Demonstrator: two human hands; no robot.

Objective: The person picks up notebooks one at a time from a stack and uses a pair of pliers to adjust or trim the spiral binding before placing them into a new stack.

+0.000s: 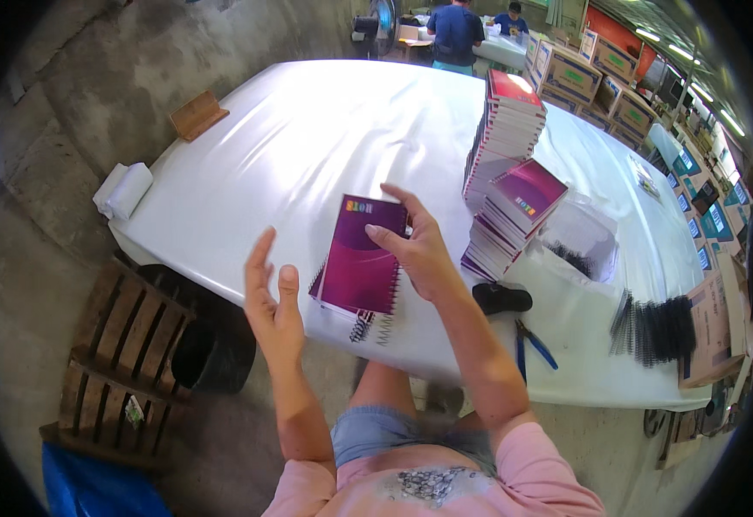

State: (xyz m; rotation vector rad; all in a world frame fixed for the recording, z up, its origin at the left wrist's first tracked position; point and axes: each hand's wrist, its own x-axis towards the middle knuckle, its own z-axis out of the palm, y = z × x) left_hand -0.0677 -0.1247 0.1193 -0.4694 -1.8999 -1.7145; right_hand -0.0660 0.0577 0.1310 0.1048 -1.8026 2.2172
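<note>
Binding workshop: notebook stacks (508,138), spiral coils (656,327)

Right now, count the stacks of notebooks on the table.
2. A tall stack stands at the far right of the white table; a shorter stack leans in front of it. One more notebook is in the right hand, not stacked.

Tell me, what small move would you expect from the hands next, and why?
Probably the left hand closes in to steady the purple notebook. Only the right hand grips it, the left is open beside it, and black spiral wire sticks out loose at its lower edge.
</note>
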